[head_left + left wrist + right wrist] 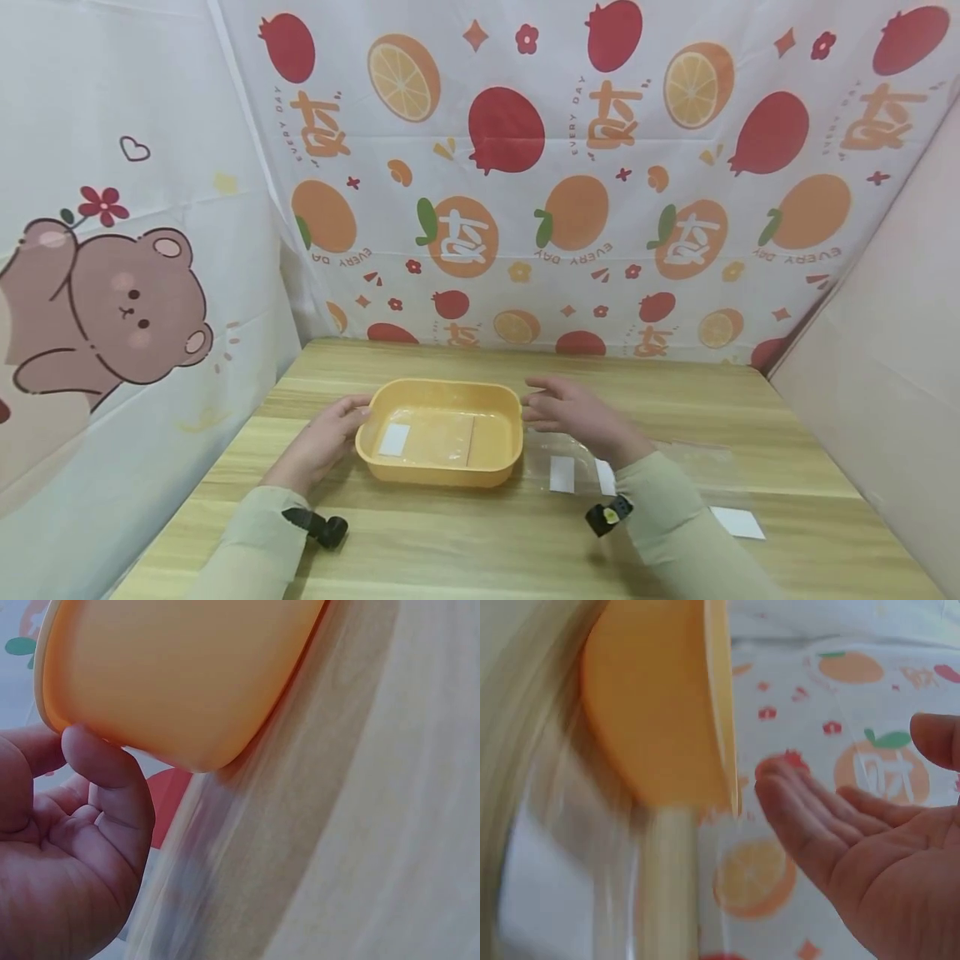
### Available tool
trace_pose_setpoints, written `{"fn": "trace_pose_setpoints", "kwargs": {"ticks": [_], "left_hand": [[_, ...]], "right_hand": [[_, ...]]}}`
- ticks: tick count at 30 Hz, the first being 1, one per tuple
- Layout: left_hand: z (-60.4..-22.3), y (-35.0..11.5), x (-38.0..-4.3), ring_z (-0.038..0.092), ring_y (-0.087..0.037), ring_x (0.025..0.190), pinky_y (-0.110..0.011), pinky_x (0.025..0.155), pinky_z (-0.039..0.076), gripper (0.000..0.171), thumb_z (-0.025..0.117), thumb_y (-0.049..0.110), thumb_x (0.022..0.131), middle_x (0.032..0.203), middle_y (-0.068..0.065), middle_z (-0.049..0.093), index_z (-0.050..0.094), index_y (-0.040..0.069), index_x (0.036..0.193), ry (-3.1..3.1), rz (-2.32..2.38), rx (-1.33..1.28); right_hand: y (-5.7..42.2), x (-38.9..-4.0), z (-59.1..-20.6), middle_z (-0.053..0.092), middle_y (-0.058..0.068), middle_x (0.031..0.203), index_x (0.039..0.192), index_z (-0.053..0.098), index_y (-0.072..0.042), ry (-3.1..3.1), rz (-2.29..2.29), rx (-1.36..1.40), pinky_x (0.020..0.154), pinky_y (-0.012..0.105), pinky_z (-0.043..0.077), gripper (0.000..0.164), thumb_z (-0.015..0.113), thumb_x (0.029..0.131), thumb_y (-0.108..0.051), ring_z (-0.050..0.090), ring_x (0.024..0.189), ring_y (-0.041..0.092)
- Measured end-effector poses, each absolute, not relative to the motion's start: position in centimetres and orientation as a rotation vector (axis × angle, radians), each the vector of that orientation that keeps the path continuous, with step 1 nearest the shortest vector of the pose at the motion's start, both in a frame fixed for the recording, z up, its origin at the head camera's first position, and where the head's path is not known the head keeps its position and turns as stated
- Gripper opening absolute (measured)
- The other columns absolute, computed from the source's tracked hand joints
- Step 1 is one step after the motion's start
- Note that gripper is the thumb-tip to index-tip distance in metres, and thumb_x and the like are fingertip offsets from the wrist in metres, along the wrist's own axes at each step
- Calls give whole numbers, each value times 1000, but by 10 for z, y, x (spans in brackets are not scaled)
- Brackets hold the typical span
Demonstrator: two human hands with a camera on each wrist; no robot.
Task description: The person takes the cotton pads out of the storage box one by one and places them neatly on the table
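A yellow plastic basin (pixel 442 475) sits on the table in the head view, with a clear plastic bag (pixel 431 437) bearing a white label lying inside. My left hand (pixel 322 442) is at its left end, thumb and fingers bent at the rim; the left wrist view shows the left thumb (pixel 105 769) against the basin's corner (pixel 187 690). Beside the right end is my right hand (pixel 581 417), its fingers extended. In the right wrist view, a gap parts the right hand (pixel 877 855) from the basin wall (pixel 656 705), and nothing is in its palm.
More clear bags with white labels (pixel 562 473) lie on the wooden table (pixel 465 550) right of the basin, partly under my right forearm. Another white label (pixel 737 523) is farther right. A fruit-print cloth (pixel 510 208) hangs behind, and a bear-print cloth (pixel 135 308) at left.
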State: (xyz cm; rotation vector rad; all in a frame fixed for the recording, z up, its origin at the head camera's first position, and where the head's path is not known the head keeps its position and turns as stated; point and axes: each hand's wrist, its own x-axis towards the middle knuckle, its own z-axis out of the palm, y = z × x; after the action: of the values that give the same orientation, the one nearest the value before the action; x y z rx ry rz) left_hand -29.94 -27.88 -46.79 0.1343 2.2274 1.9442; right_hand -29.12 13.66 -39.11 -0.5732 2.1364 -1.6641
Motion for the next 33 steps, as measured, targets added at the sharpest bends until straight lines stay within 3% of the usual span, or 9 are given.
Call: {"fn": "trace_pose_setpoints", "kwargs": {"ticks": [10, 23, 33], "left_hand": [[-469, -282, -297, 61, -33, 115, -37, 84, 58, 50, 43, 22, 111, 142, -32, 47, 33, -7, 150, 2236, 1953, 135], [-467, -281, -299, 62, -32, 113, -38, 84, 58, 50, 43, 23, 111, 141, -32, 47, 34, -7, 149, 2231, 1955, 144], [-469, -281, -300, 63, -30, 111, -37, 84, 58, 49, 43, 22, 111, 140, -31, 48, 35, -7, 149, 2231, 1966, 152]], "right_hand": [[63, -297, -408, 38, 28, 153, 151, 37, 4, 2051, -1737, -407, 104, 58, 44, 56, 52, 104, -22, 43, 134, 49], [22, -303, -425, 47, 20, 148, 150, 43, 2, 2249, -1627, -269, 79, 50, 57, 57, 56, 101, -23, 50, 123, 40], [16, -313, -431, 55, 22, 137, 148, 45, 3, 2268, -1640, -220, 85, 49, 57, 50, 50, 103, -20, 58, 118, 38]]}}
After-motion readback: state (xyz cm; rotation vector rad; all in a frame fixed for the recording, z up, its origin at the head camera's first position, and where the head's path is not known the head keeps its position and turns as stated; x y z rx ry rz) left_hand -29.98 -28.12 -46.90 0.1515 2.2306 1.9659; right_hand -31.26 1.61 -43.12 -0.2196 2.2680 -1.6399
